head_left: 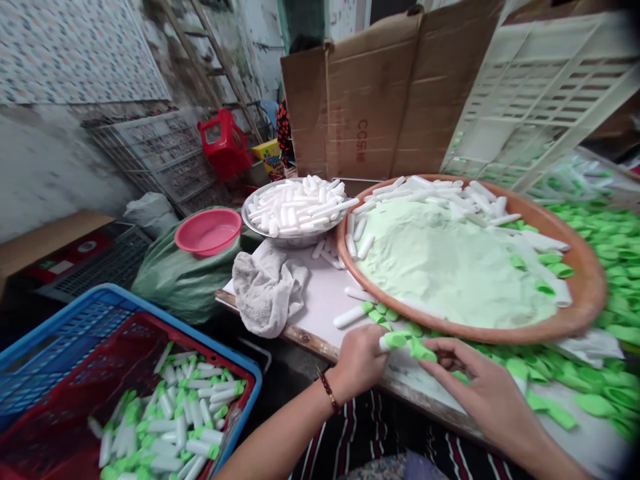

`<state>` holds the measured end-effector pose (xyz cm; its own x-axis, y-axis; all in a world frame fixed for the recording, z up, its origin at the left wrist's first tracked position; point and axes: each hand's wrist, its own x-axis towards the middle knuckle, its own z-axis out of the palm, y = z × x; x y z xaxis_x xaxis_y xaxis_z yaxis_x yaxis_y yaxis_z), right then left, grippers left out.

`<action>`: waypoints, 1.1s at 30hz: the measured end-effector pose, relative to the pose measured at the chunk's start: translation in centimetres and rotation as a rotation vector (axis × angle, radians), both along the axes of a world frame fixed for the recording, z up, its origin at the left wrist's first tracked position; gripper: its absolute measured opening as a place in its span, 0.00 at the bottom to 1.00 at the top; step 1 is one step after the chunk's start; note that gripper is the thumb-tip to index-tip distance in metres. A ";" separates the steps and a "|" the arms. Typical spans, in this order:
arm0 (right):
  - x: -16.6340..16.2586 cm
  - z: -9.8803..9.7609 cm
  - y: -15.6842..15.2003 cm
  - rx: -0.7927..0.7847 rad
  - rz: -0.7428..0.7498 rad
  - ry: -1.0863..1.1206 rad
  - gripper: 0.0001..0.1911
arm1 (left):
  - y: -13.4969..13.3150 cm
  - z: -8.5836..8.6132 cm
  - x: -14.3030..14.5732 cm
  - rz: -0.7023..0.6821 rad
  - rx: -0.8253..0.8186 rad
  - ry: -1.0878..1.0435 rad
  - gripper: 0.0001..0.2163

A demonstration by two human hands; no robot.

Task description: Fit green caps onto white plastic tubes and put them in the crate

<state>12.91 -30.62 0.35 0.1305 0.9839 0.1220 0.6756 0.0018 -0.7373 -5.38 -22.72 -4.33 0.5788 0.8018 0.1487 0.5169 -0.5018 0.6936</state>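
Note:
My left hand (361, 359) is closed round a white tube, with a green cap (396, 339) on the end that sticks out toward the right. Between the thumb and fingers of my right hand (473, 381) is a loose green piece (421, 351), leaf-shaped like the other caps. The two hands are close together over the table's front edge. Just beyond my left hand lies a white tube with a green end (353, 315). Behind both hands, a wide clay-coloured basin (500, 333) holds pale green powder (440, 267) and white tubes (430, 190).
A metal bowl (290, 241) heaped with white tubes and a grey cloth (267, 290) are on the table (323, 287). Many green caps (600, 260) lie at right. A blue crate (100, 300) at lower left holds capped tubes. Cardboard (380, 100) stands behind the basin.

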 end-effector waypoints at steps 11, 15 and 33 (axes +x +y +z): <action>-0.9 0.3 1.4 0.093 0.321 -0.154 0.11 | -0.1 -0.2 0.0 -0.207 0.184 0.312 0.05; -2.5 -0.3 1.1 0.160 0.245 -0.201 0.10 | -0.2 -0.6 0.2 -0.159 0.199 0.284 0.04; 5.8 -3.4 -6.5 -0.131 -0.545 -0.433 0.21 | 1.6 2.6 -3.1 0.357 -0.030 -0.101 0.10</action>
<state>18.67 -37.16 -3.04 0.5748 0.8027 0.1588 0.7877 -0.4903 -0.3731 -8.44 -21.13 -1.72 0.2455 0.9555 0.1639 0.5840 -0.2807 0.7617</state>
